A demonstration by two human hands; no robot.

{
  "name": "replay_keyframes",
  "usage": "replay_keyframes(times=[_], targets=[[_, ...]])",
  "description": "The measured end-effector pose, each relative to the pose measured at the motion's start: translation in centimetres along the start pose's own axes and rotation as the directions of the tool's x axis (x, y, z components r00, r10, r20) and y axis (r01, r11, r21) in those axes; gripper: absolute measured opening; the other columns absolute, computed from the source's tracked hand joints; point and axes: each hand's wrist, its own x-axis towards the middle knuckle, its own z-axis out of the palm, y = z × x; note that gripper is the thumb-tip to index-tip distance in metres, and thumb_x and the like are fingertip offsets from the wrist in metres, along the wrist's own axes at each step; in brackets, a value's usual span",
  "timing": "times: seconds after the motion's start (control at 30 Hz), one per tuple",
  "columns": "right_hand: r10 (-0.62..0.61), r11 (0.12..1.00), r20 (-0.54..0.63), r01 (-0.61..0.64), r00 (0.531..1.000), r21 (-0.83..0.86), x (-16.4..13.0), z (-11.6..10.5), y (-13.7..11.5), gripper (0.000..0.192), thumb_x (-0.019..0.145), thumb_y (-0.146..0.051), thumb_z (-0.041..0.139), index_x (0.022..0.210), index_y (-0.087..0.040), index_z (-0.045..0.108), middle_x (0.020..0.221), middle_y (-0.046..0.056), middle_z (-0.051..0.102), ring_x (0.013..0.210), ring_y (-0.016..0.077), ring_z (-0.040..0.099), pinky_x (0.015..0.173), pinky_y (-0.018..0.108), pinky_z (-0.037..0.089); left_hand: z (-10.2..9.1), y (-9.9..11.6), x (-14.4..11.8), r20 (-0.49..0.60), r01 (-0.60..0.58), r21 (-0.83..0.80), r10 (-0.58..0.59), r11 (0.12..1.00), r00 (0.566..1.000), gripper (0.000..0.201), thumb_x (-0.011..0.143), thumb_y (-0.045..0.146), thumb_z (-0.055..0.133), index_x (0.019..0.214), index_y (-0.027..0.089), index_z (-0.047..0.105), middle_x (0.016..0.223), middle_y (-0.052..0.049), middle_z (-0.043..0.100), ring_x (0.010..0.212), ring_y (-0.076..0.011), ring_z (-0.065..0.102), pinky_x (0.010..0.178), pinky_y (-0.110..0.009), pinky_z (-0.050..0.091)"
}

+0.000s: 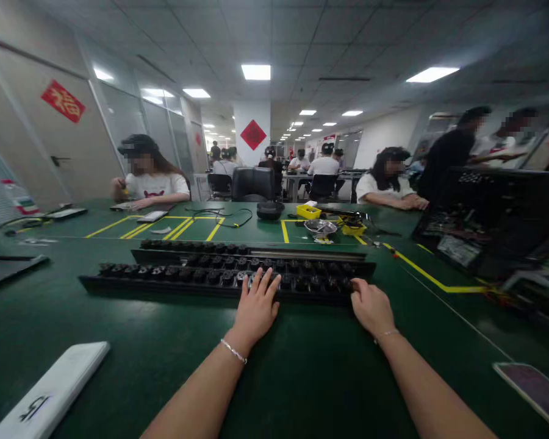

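A long black tray (119,281) of several round black parts lies across the green table in front of me, with a second similar tray (174,249) right behind it. My left hand (256,305) rests flat on the near tray's front edge, fingers spread over the parts near its middle. My right hand (370,308) touches the tray's right end with curled fingers; whether it pinches a part I cannot tell. Both wrists wear thin bracelets.
A white flat box (50,393) lies at the near left, a phone (533,390) at the near right. A metal bowl (320,227) and yellow bins (308,211) stand farther back. A black device (494,213) fills the right side. Other people sit at the far table edge.
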Motion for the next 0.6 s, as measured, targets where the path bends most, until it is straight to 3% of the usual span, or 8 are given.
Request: replay_keyframes(times=[0.4, 0.6], targets=[[-0.101, 0.994, 0.018, 0.100, 0.995, 0.034, -0.3, 1.1, -0.7, 0.041, 0.077, -0.020, 0.040, 0.116, -0.010, 0.050, 0.099, 0.011, 0.064, 0.092, 0.0209, 0.057, 0.087, 0.035, 0.034, -0.1, 0.2, 0.1, -0.005, -0.021, 0.001, 0.021, 1.000, 1.000, 0.061, 0.083, 0.043, 0.042, 0.139, 0.032, 0.020, 0.149, 0.001, 0.020, 0.137, -0.0232, 0.012, 0.109, -0.050, 0.020], [-0.039, 0.998, 0.034, 0.038, 0.999, 0.040, -0.3, 1.2, -1.0, 0.044, 0.069, -0.020, 0.046, 0.111, -0.014, 0.054, 0.092, 0.008, 0.064, 0.087, 0.0209, 0.056, 0.083, 0.034, 0.033, 0.0, 0.1, -0.1, -0.003, -0.038, -0.006, 0.038, 0.999, 0.999, 0.060, 0.083, 0.043, 0.042, 0.138, 0.033, 0.023, 0.148, 0.001, 0.025, 0.136, -0.0234, 0.016, 0.108, -0.051, 0.020]])
